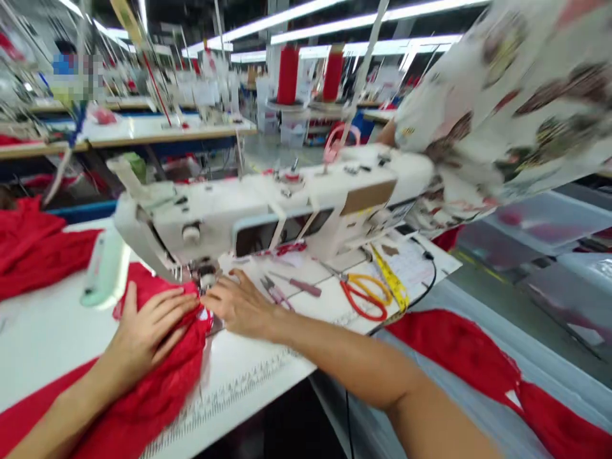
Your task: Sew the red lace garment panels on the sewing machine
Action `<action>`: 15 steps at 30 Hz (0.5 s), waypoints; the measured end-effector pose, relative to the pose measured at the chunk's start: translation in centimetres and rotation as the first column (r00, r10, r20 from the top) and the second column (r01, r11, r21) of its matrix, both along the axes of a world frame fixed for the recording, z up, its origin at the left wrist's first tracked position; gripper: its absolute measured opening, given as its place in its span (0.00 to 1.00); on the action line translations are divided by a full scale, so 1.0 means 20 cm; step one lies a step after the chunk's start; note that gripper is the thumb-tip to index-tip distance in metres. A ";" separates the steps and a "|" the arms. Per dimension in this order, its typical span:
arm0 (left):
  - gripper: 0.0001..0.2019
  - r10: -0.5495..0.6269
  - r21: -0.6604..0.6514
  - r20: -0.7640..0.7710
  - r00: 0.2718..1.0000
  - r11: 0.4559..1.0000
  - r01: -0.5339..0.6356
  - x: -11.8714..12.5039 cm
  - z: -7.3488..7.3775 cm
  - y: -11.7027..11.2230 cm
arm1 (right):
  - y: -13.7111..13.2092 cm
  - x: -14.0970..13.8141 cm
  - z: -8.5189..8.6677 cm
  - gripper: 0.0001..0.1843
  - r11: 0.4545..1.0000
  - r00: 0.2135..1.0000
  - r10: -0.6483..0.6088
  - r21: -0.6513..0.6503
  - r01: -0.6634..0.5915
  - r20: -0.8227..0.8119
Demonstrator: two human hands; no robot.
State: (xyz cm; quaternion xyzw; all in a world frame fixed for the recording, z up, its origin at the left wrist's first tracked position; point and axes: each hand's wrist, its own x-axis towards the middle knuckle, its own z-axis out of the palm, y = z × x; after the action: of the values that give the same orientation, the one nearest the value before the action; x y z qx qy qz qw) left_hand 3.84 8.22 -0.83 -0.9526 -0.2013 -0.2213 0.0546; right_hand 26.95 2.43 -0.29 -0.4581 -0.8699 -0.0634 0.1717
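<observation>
Red fabric (174, 370) lies on the white sewing machine table, with its edge under the needle area of a white sewing machine (215, 217). My left hand (150, 325) rests on this fabric with fingers stretched out, left of the needle. Just right of the needle, my right hand (241, 303) has its fingers closed at the fabric's edge. A small white patch (204, 314) shows on the fabric between the hands. My right fingertips are partly hidden by the machine's foot and blur.
Thread snips (276, 293), a small screwdriver (306, 287), orange-handled scissors (366, 296) and a yellow tape measure (389, 277) lie right of my hands. More red cloth (454, 350) lies at lower right. Another person's floral sleeve (516, 115) reaches across the machine's right end.
</observation>
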 end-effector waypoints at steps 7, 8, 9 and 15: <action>0.17 -0.031 0.084 0.013 0.999 0.996 0.030 -0.03 -0.07 0.06 | 0.03 0.00 -0.01 0.12 0.999 0.997 0.000 0.036 -0.003 0.082; 0.17 -0.027 0.076 0.005 1.000 0.997 0.027 -0.03 -0.06 0.06 | 0.03 0.00 -0.01 0.13 0.999 0.997 -0.001 0.034 -0.002 0.079; 0.17 -0.020 0.063 -0.006 1.000 0.998 0.021 -0.02 -0.05 0.05 | 0.03 0.00 -0.01 0.13 1.000 0.997 -0.002 0.028 0.000 0.075; 0.15 -0.018 0.035 -0.058 0.998 0.999 0.020 -0.01 -0.02 0.03 | 0.02 0.00 -0.02 0.15 0.999 1.000 0.003 -0.039 -0.002 0.023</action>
State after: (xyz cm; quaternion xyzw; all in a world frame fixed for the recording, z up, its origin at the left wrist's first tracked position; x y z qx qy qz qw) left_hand 3.57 8.75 -1.23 -0.9594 -0.1867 -0.1977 0.0751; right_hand 26.95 2.82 -0.72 -0.4593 -0.8735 -0.0516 0.1531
